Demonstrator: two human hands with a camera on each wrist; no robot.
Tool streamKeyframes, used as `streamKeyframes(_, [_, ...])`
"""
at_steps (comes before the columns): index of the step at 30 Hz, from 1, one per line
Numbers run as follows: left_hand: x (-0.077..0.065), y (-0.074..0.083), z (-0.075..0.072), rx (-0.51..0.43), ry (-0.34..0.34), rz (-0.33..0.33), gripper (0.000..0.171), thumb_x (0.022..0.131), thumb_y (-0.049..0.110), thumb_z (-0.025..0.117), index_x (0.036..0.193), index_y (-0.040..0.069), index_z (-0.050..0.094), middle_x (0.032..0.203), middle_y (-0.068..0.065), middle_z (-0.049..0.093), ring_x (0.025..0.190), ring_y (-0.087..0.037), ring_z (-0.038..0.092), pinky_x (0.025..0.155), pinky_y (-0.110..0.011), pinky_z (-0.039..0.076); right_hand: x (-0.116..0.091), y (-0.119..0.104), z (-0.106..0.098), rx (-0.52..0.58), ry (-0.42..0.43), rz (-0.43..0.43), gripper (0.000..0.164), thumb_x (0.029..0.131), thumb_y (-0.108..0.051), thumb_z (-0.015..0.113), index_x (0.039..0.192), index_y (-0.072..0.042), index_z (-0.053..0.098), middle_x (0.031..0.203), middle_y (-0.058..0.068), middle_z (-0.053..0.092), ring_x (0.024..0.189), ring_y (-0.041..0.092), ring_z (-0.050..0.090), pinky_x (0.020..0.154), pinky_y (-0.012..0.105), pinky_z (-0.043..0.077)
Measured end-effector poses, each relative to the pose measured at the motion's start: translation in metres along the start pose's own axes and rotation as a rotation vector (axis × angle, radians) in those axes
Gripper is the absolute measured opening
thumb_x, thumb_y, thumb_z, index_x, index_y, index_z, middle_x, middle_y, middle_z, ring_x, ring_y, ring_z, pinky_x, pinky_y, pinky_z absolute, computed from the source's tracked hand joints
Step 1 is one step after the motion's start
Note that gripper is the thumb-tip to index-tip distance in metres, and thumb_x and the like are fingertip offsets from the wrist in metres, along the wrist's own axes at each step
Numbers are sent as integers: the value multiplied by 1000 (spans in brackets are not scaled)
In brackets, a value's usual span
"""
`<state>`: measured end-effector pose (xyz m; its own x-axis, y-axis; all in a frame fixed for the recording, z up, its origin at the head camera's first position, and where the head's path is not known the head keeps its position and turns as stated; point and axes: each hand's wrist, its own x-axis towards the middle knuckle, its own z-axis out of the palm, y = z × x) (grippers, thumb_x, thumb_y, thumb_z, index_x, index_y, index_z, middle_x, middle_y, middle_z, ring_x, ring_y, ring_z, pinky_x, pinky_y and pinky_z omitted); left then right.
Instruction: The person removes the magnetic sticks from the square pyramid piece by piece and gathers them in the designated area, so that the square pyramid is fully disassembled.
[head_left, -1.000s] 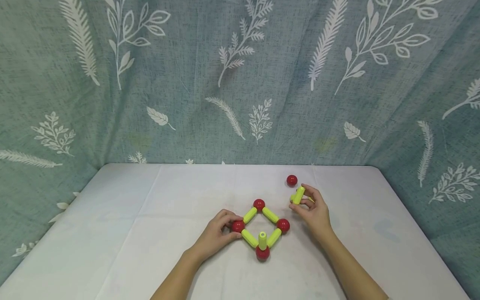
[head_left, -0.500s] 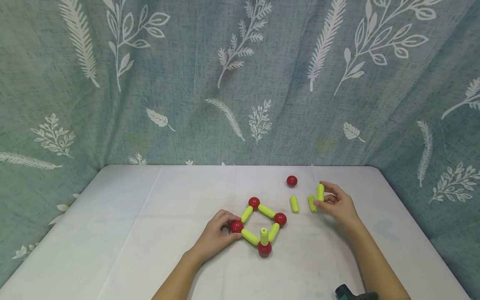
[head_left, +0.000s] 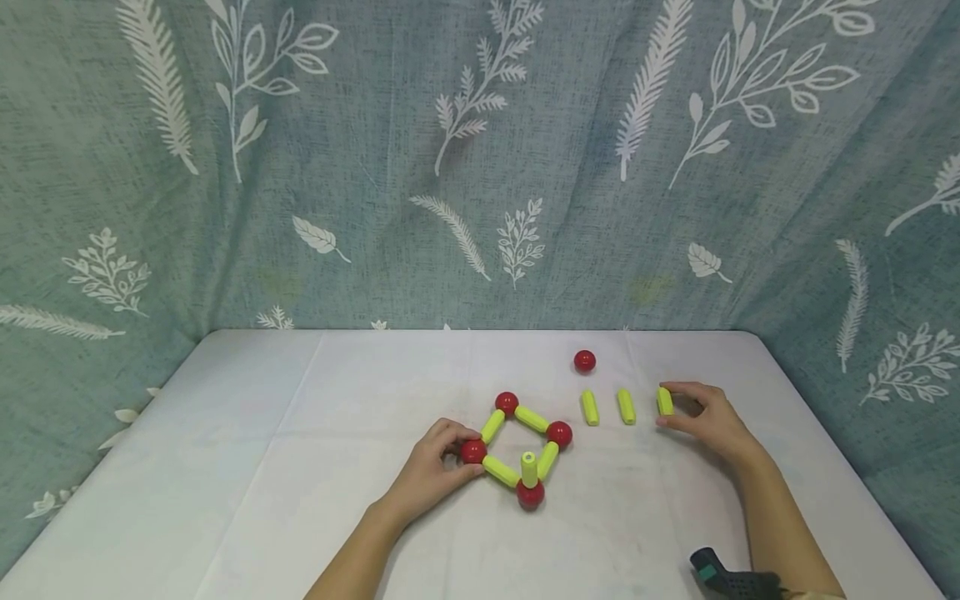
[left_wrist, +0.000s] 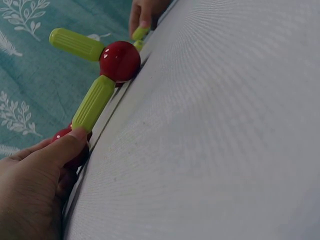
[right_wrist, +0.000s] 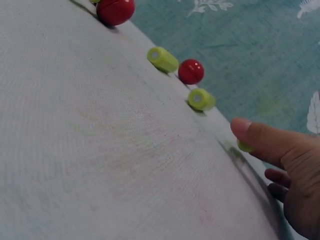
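Note:
My left hand (head_left: 435,462) holds the red ball (head_left: 473,452) at the left corner of a four-sided frame of red balls and yellow-green magnetic rods. From the frame's near ball (head_left: 530,495) another rod (head_left: 528,468) stands upright; it also shows in the left wrist view (left_wrist: 75,44). Off to the right, my right hand (head_left: 708,417) pinches a loose rod (head_left: 664,401) between thumb and fingers. In the right wrist view the thumb (right_wrist: 250,129) hides most of that rod. Whether it touches the table cannot be told.
Two loose rods, one nearer the frame (head_left: 590,408) and one farther right (head_left: 626,407), lie on the white-covered table (head_left: 337,400). Behind them sits a single red ball (head_left: 584,361). A leaf-patterned curtain (head_left: 465,167) hangs at the table's back edge.
My right hand has moved right with one rod, leaving two others lying apart on the table. The frame has shifted and skewed slightly while my left hand stays on its corner ball.

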<state>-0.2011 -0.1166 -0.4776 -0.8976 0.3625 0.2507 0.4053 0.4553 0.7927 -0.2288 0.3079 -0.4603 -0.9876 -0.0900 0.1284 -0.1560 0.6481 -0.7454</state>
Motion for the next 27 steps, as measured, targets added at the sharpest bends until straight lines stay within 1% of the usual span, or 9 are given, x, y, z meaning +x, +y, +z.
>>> streamKeyframes(3, [0,2,0,2,6,-3,38,75,17,80,108,20,63,101,11,51,92,-7,56,85,-23,51,0,5,0,-1,-4,10,61,76,-24,80,125,4,56,127,26,52,127,46,34,102,62,31])
streamKeyframes(7, [0,3,0,1,16,-4,39,75,16,81,109,19,63,101,11,51,92,-7,57,85,-22,51,1,4,2,-45,-14,89,70,76,-37,78,131,-1,53,132,25,45,130,47,19,103,65,27])
streamKeyframes(10, [0,3,0,3,22,-1,39,75,16,81,110,18,63,102,12,51,92,-6,57,84,-22,51,2,2,4,-74,-10,106,72,77,-40,76,133,-2,51,135,25,42,130,46,19,101,66,26])
streamKeyframes(15, [0,2,1,7,36,28,40,75,17,81,110,17,63,102,11,51,91,-7,57,83,-22,52,2,0,6,-100,-5,118,73,77,-41,76,134,-4,50,136,23,42,129,44,20,100,67,26])
streamKeyframes(20, [-1,1,1,4,46,39,39,75,17,81,109,16,63,102,9,52,89,-8,58,81,-22,52,0,-1,6,-76,-15,147,76,77,-42,76,136,-3,48,138,24,40,131,45,19,101,66,25])
streamKeyframes(23, [-1,1,1,12,57,27,38,75,17,81,108,17,62,103,9,52,89,-8,58,81,-22,52,-1,-1,6,-50,-14,141,75,77,-40,77,135,-2,48,138,24,40,131,46,19,103,63,26])
streamKeyframes(27, [-1,1,1,14,64,10,37,76,17,80,109,17,62,103,9,52,89,-8,58,81,-23,52,-1,2,7,-37,-7,100,71,77,-37,77,133,-2,50,136,23,43,130,44,22,104,60,28])
